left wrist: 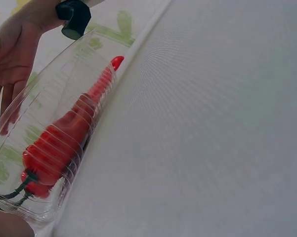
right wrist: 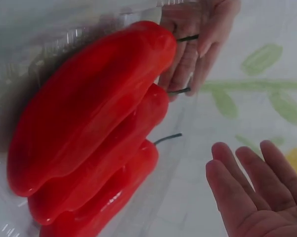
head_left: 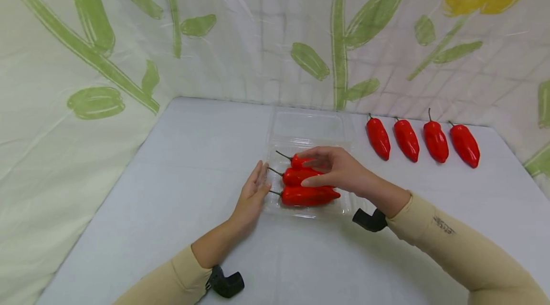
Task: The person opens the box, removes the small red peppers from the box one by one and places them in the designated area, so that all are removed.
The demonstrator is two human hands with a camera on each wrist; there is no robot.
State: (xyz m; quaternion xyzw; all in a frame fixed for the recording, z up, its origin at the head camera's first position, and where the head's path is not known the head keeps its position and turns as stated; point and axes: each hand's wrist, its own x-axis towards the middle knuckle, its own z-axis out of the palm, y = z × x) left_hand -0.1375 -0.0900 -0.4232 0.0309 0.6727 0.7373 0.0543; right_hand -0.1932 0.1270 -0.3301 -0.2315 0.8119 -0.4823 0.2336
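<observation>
A clear plastic clamshell box (head_left: 271, 208) lies on the table with its lid folded back toward the wall. Side by side in its base are three red peppers, the nearest (head_left: 308, 196), the middle (head_left: 295, 177) and the farthest (head_left: 297, 162), their green stems pointing left. My left hand (head_left: 249, 196) rests against the box's left side, fingers straight along the clear wall. Over the peppers hovers my right hand (head_left: 339, 169), its fingers loosely extended; in the right wrist view these fingers (right wrist: 259, 190) are apart from the peppers and hold nothing.
The see-through lid (head_left: 307, 126) spreads behind the base. Several more red peppers, one of them this pepper (head_left: 436, 141), lie in a row at the back right of the white-covered table (head_left: 193, 152). A flower-patterned sheet (head_left: 240, 57) hangs behind.
</observation>
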